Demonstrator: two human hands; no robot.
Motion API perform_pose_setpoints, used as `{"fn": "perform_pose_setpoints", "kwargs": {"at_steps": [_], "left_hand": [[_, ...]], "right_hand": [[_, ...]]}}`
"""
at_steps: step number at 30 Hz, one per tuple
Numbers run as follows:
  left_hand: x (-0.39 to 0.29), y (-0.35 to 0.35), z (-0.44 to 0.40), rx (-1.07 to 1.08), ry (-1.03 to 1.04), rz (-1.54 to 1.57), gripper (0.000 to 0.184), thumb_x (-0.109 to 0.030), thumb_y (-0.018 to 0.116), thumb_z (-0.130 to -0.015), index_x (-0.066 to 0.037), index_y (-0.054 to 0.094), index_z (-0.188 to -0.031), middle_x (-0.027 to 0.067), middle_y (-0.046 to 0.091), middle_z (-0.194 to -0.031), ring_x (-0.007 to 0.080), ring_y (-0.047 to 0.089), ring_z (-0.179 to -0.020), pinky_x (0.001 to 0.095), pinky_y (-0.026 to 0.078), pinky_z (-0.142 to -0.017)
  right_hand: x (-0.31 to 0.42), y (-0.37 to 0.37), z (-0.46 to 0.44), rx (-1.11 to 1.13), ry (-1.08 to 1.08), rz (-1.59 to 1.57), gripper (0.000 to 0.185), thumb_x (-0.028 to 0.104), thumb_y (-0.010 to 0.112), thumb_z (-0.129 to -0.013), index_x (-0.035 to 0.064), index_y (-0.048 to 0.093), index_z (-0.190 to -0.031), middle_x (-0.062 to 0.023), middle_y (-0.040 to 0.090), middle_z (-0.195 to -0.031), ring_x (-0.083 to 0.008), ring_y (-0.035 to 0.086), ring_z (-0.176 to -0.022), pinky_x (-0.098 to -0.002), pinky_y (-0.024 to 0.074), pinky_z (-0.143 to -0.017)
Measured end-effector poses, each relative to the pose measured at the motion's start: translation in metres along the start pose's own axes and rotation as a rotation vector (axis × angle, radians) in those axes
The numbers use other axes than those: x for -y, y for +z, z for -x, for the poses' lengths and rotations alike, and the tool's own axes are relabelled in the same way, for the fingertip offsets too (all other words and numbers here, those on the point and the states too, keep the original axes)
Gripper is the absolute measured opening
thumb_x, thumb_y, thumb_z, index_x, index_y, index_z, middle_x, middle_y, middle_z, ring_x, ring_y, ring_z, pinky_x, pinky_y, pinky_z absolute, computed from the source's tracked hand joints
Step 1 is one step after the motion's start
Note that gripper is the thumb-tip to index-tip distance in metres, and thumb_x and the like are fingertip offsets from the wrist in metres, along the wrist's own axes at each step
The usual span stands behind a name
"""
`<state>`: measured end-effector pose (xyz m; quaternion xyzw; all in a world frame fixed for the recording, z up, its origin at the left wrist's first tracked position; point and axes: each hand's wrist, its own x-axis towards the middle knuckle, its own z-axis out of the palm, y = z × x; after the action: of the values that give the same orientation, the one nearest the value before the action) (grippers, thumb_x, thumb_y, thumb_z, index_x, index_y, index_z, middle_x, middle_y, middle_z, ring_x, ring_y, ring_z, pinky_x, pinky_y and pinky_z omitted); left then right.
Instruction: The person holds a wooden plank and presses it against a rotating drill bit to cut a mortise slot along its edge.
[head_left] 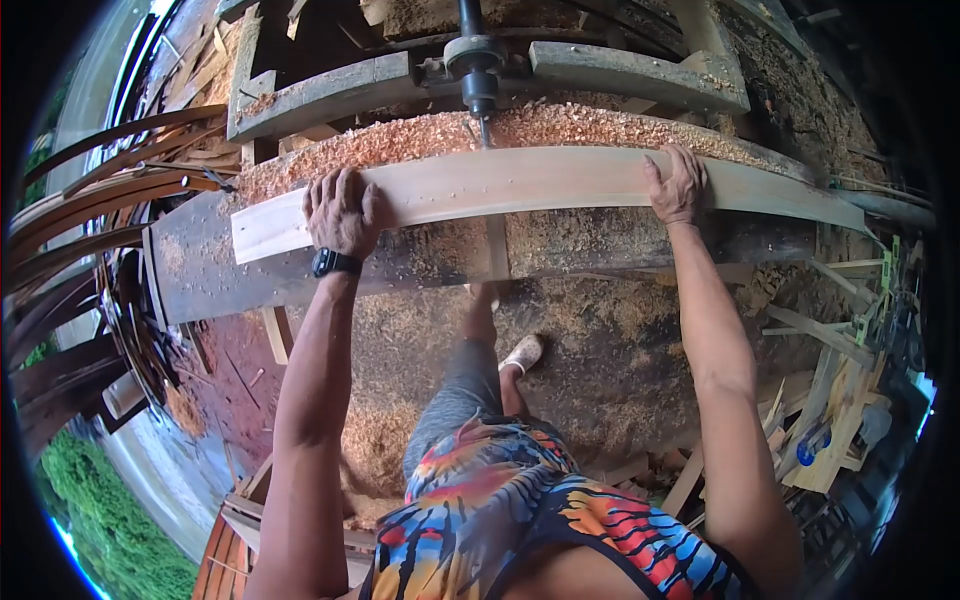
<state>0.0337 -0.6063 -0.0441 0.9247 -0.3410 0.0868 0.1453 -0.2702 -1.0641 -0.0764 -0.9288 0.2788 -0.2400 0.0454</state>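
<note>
A long pale wooden plank (520,183) lies across the dark worktable (590,240) in front of me. Near its left end, my left hand (342,210) is closed on the plank, with a dark watch at the wrist. My right hand (678,184) grips it toward the right, thumb apart and fingers over the far edge. Between the hands, a dark machine spindle (474,65) comes down from the top with a thin bit (485,132) at the plank's far edge. I cannot tell whether the bit touches the wood.
Reddish wood chips (400,150) are heaped behind the plank. Two timber beams (640,72) flank the spindle. Curved wood strips (110,200) are stacked at the left, and offcuts (835,410) lean at the right. Sawdust covers the floor (600,350) around my feet.
</note>
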Motion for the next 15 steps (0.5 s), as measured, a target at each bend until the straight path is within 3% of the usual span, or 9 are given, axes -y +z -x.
{"fn": "perform_pose_setpoints", "kwargs": {"at_steps": [9, 15], "left_hand": [[-0.01, -0.027, 0.063, 0.006, 0.001, 0.029, 0.048, -0.037, 0.063, -0.097, -0.007, 0.064, -0.135, 0.0182, 0.064, -0.135, 0.0386, 0.054, -0.132, 0.0525, 0.033, -0.117], [0.009, -0.033, 0.06, 0.009, 0.055, 0.023, 0.049, -0.032, 0.06, -0.098, -0.001, 0.065, -0.136, 0.0222, 0.066, -0.134, 0.0418, 0.058, -0.128, 0.0534, 0.036, -0.116]], "right_hand": [[0.01, -0.028, 0.05, 0.042, -0.023, -0.001, 0.057, 0.056, 0.064, -0.096, 0.0047, 0.067, -0.121, -0.0149, 0.068, -0.128, -0.0357, 0.058, -0.129, -0.0521, 0.0349, -0.116], [0.034, -0.034, 0.054, 0.071, 0.009, -0.001, 0.061, 0.057, 0.064, -0.095, 0.0026, 0.067, -0.122, -0.0167, 0.068, -0.127, -0.0379, 0.058, -0.128, -0.053, 0.0352, -0.115]]}}
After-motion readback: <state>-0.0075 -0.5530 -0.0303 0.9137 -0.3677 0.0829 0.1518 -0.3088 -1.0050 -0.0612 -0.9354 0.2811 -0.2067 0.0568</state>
